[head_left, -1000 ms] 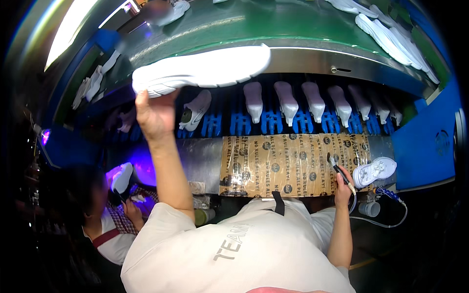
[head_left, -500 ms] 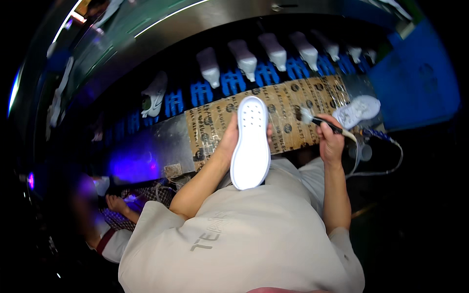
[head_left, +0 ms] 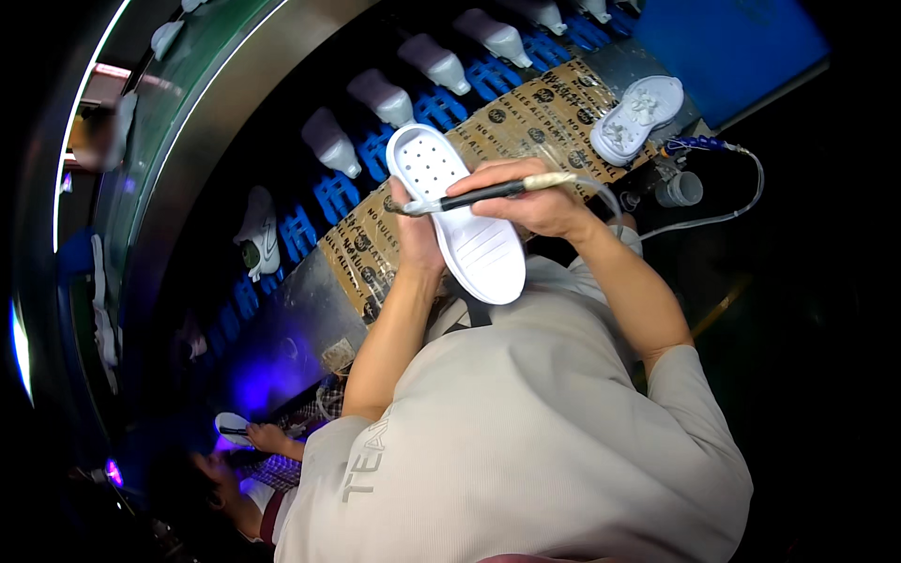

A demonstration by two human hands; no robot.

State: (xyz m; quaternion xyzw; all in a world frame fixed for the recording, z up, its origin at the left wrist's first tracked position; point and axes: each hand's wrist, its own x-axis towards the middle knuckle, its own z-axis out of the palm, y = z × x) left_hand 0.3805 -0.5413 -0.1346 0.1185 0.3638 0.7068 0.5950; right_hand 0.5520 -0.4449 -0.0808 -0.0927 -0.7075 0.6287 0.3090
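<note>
My left hand [head_left: 419, 239] grips the left edge of a white shoe sole [head_left: 483, 258], tilted with its toe end up and to the left. Small holes dot its toe part, and shallow grooves cross the heel. In my right hand [head_left: 544, 205] is a black-handled brush [head_left: 488, 194] with a thin clear tube [head_left: 605, 190] running from its rear end. The brush lies across the sole, its bristles at the left rim beside my left hand. Whether the bristles touch the rim I cannot tell. My right fingers pinch the handle over the sole.
Under my hands is a bench covered with printed brown cardboard [head_left: 526, 117]. Stacked white soles [head_left: 638, 117] bear white scraps at its right, near a small cup [head_left: 680, 190] and blue bin [head_left: 732, 52]. Several shoe uppers [head_left: 434, 64] line blue racks behind. A co-worker's hand [head_left: 269, 439] is lower left.
My right hand has brought the brush leftward from beside the bench's right end to across the sole. The sole has tilted and its toe end has moved left. The whole view has turned.
</note>
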